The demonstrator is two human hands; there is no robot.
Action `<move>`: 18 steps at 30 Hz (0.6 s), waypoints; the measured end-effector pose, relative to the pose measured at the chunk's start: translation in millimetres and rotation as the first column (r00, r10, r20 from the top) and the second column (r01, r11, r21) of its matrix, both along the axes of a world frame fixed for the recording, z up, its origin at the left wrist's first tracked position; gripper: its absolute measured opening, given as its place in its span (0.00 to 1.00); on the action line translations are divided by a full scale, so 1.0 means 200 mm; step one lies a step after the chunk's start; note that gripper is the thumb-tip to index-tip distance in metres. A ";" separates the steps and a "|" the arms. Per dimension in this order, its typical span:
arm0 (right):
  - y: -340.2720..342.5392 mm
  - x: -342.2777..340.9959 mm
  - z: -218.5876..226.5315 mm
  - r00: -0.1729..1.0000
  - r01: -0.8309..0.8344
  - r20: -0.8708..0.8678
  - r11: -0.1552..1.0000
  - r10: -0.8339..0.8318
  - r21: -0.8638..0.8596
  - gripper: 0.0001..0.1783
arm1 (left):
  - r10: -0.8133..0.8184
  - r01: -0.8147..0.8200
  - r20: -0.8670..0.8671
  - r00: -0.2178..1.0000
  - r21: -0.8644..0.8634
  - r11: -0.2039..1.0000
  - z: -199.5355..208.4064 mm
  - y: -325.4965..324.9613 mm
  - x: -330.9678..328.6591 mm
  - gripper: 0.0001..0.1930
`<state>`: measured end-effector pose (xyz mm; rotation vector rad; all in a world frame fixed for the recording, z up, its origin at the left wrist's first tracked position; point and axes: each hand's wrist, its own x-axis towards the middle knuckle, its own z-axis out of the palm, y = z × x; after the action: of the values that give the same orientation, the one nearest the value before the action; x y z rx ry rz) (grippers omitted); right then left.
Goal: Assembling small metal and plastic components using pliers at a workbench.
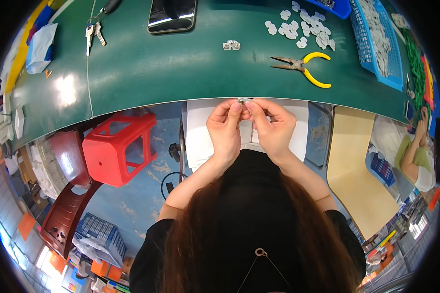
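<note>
The left hand [224, 128] and right hand [275, 128] pinch a metal piece [242, 101], any lettering too small to read.

No text, label, brand, number or sign can be read. The phone [172, 16] at the table's [181, 68] far edge shows only glare on a dark screen. Any print on the packet [41, 49] near the table's left end, or on the orange panel [26, 224] beyond its near left corner, is too small and blurred to make out.
</note>
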<state>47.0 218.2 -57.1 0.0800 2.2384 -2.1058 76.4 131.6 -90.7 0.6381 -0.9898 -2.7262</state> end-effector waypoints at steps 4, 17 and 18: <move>0.01 0.00 0.00 0.999 -0.033 0.003 0.999 0.033 -0.001 0.05 | -0.004 0.004 -0.036 0.999 0.007 1.000 0.00 0.00 0.01 0.09; 0.00 -0.02 0.00 0.998 -0.064 0.003 0.997 0.063 0.046 0.05 | -0.006 0.009 0.030 1.000 -0.113 0.994 0.02 -0.03 0.00 0.08; -0.01 -0.02 0.01 0.998 -0.061 0.014 0.997 0.060 0.052 0.05 | 0.001 0.003 0.029 1.000 -0.127 0.992 0.02 -0.03 0.00 0.08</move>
<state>43.7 216.9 -55.3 0.0271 2.2593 -2.0118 76.9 126.4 -87.7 0.6561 -1.1589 -2.6357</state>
